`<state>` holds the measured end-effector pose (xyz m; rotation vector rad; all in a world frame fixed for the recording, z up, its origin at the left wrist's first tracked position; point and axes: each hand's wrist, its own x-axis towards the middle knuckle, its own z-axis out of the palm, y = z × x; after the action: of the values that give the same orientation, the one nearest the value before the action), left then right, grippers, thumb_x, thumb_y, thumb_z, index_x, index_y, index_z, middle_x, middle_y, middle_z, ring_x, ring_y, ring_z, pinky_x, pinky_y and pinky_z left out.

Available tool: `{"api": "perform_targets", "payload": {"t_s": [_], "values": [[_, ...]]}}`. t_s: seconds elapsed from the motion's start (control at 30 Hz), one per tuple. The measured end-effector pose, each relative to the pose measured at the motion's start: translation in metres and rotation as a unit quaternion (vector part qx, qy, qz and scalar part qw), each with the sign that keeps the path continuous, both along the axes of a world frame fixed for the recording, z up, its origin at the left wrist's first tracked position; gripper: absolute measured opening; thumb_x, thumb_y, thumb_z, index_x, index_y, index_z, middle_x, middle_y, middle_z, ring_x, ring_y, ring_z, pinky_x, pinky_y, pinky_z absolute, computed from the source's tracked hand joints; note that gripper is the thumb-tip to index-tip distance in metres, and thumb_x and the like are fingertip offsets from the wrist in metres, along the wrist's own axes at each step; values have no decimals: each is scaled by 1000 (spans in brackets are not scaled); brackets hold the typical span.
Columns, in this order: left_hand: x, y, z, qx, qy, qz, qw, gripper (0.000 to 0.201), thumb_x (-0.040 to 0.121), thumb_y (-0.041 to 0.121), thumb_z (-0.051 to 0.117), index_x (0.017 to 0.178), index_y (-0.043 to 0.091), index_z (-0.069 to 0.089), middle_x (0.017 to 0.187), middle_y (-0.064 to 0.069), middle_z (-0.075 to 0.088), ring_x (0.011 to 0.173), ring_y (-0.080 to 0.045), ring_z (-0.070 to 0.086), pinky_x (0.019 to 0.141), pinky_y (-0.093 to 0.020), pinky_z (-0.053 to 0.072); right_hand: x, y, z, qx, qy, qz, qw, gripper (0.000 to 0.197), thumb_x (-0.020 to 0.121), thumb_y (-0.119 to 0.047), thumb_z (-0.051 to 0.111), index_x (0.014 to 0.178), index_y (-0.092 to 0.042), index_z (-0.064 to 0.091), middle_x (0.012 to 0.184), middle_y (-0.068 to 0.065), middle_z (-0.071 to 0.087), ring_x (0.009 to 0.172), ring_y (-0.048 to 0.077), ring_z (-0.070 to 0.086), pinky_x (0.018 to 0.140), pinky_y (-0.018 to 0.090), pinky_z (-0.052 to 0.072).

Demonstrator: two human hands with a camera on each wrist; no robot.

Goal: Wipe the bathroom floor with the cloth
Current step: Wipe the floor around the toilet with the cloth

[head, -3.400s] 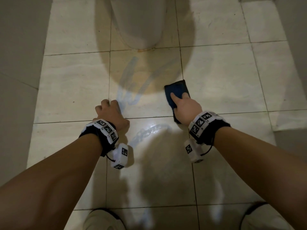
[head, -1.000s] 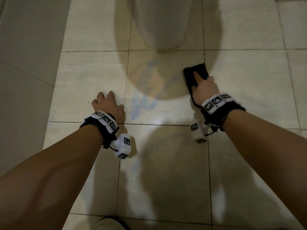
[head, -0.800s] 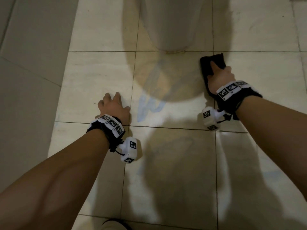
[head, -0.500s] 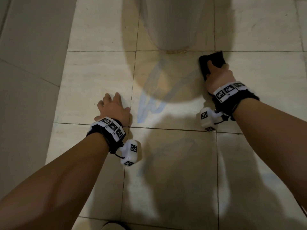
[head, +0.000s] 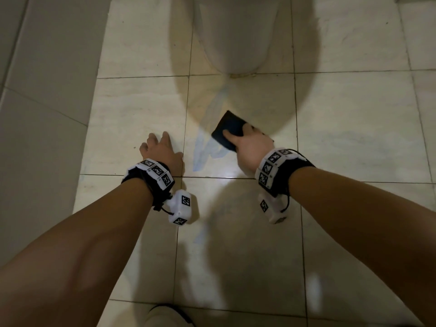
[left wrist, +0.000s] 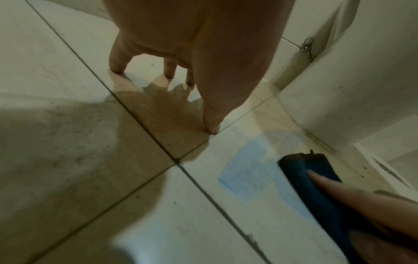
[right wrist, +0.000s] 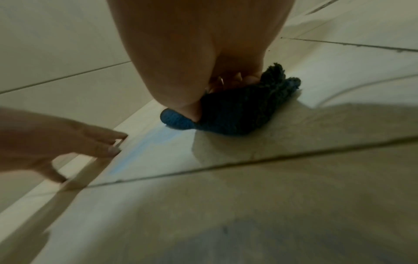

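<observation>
While the left hand props spread fingertips on the floor, the right hand clamps the dark blue cloth flat beneath its curled grip, just before the toilet base.

Glossy beige floor tiles with dark grout, white toilet pedestal, grey wall at left

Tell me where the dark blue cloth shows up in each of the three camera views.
Head: cloth at centre, under the right hand, below the toilet base.
Left wrist: cloth at lower right, a finger on it.
Right wrist: cloth at centre, under the hand.
Shared landmark: the pale blue smear beside it.
</observation>
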<state>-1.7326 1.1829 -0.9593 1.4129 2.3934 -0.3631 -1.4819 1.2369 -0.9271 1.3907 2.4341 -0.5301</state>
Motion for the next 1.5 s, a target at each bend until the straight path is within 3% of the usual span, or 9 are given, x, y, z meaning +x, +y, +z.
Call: {"api": "perform_targets", "payload": {"t_s": [0.27, 0.5, 0.6, 0.8, 0.97, 1.2, 1.33, 1.4, 1.5], "values": [[-2, -1, 3, -9, -5, 4, 1000, 69, 85, 48, 58, 141, 15, 34, 148, -18, 29, 134, -41, 31, 112, -49, 26, 4, -42, 5, -67, -39, 96, 992, 77, 95, -18, 48, 155, -44, 6, 141, 11, 27, 119, 32, 40, 84, 39, 42], [-5, -5, 4, -7, 3, -16, 1000, 70, 86, 52, 57, 141, 17, 33, 150, -18, 30, 135, -40, 31, 111, -49, 28, 7, -51, -1, -47, -39, 122, 991, 75, 98, -18, 49, 154, -44, 7, 134, 10, 31, 117, 30, 40, 76, 36, 39], [-10, -6, 4, -8, -10, -12, 1000, 69, 82, 58, 55, 137, 24, 32, 149, -14, 29, 136, -38, 30, 105, -56, 34, 9, -50, -6, -25, -14, 117, 993, 68, 101, -23, 46, 154, -45, 8, 134, 9, 34, 116, 29, 42, 76, 36, 40], [-6, -10, 8, 6, -29, 13, 999, 71, 82, 54, 60, 142, 28, 30, 153, -11, 23, 138, -35, 25, 107, -55, 33, -1, -26, -5, -1, 21, 36, 999, 57, 104, -32, 39, 154, -44, 14, 142, 12, 35, 117, 31, 44, 83, 39, 43], [2, -12, 23, 6, -48, 34, 998, 74, 86, 51, 59, 149, 31, 24, 157, -6, 16, 140, -34, 18, 105, -59, 34, 34, 34, -13, 86, 41, -90, 991, 60, 98, -27, 44, 153, -39, 24, 134, 18, 42, 102, 38, 49, 78, 40, 48], [7, -12, 28, -6, -47, 39, 998, 73, 89, 50, 57, 150, 33, 20, 158, -2, 13, 142, -32, 15, 100, -63, 36, 77, 79, -13, 51, -1, -231, 972, 58, 100, -28, 43, 153, -42, 25, 135, 20, 39, 108, 42, 49, 81, 42, 44], [5, -11, 22, 6, -36, 29, 999, 71, 87, 51, 59, 147, 30, 26, 154, -6, 19, 139, -35, 19, 102, -60, 36, 62, 58, 9, -5, 20, -171, 985, 60, 99, -22, 46, 154, -37, 26, 149, 19, 32, 123, 43, 45, 99, 39, 43], [0, -8, 15, 7, -18, 3, 1000, 70, 82, 55, 58, 140, 26, 32, 150, -11, 27, 135, -37, 26, 103, -58, 36, 37, 25, 14, 4, 29, -86, 996, 60, 97, -19, 45, 153, -36, 28, 145, 18, 36, 122, 43, 46, 96, 38, 44], [-2, -5, 11, 4, 2, -18, 1000, 68, 81, 54, 59, 136, 18, 39, 146, -18, 35, 131, -40, 35, 107, -51, 33, -6, -26, 17, -59, -20, 20, 998, 73, 96, -12, 44, 156, -38, 12, 152, 16, 23, 127, 42, 38, 97, 46, 43]]}}
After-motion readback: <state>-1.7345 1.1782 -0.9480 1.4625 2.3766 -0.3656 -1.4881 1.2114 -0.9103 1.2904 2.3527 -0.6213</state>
